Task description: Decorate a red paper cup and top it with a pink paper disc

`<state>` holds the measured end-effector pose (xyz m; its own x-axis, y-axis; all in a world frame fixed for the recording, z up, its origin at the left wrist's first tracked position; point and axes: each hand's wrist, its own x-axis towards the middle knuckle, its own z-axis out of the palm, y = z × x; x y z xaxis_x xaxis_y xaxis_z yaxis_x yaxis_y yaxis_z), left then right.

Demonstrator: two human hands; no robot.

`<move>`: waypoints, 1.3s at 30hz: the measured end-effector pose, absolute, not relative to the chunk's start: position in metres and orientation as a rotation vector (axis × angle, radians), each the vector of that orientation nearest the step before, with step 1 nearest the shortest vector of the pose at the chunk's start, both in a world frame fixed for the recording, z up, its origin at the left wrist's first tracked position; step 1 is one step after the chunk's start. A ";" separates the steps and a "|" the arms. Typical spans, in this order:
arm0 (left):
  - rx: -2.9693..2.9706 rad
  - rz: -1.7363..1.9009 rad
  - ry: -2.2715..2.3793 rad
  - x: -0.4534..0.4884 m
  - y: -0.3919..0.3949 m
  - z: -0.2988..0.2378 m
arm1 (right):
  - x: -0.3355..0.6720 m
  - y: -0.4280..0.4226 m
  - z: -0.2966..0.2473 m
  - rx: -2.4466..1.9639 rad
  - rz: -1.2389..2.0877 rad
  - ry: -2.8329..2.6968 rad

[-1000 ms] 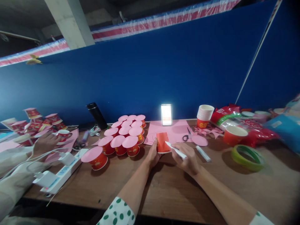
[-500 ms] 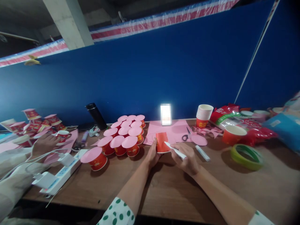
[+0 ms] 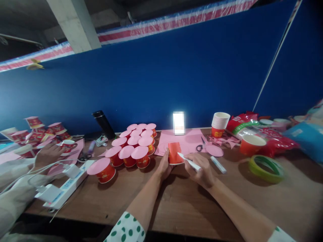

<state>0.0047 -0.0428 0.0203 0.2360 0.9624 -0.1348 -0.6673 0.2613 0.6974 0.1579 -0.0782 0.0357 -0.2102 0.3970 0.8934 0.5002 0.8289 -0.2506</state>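
My left hand [image 3: 165, 165] is closed around the side of a red paper cup [image 3: 175, 153], which is upside down with its white rim low. In my right hand [image 3: 202, 169] is a white marker [image 3: 191, 163], its tip at the right side of the cup; whether it touches I cannot tell. A white marker cap or stick [image 3: 218, 164] lies on the table just right of that hand. Behind the cup is a pink paper sheet [image 3: 193, 136] with scissors [image 3: 200, 147] and a pink paper disc [image 3: 214, 150] by it.
Several red cups topped with pink discs [image 3: 140, 152] stand to the left. A power strip [image 3: 69, 186] and a co-worker's hand [image 3: 49, 155] are farther left. On the right are stacked cups [image 3: 219, 125], a single cup [image 3: 252, 144], green tape [image 3: 266, 168] and red plastic packaging [image 3: 275, 139].
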 end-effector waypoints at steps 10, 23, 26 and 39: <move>0.588 1.190 0.617 0.004 -0.043 0.020 | 0.156 -0.082 0.036 -0.609 -0.054 -1.859; 0.589 1.203 0.629 0.003 -0.042 0.017 | 0.158 -0.081 0.040 -0.663 -0.107 -1.864; 0.608 1.200 0.626 0.003 -0.042 0.017 | 0.159 -0.080 0.038 -0.661 -0.103 -1.856; 0.618 1.199 0.602 0.002 -0.037 0.009 | 0.157 -0.082 0.042 -0.659 -0.115 -1.860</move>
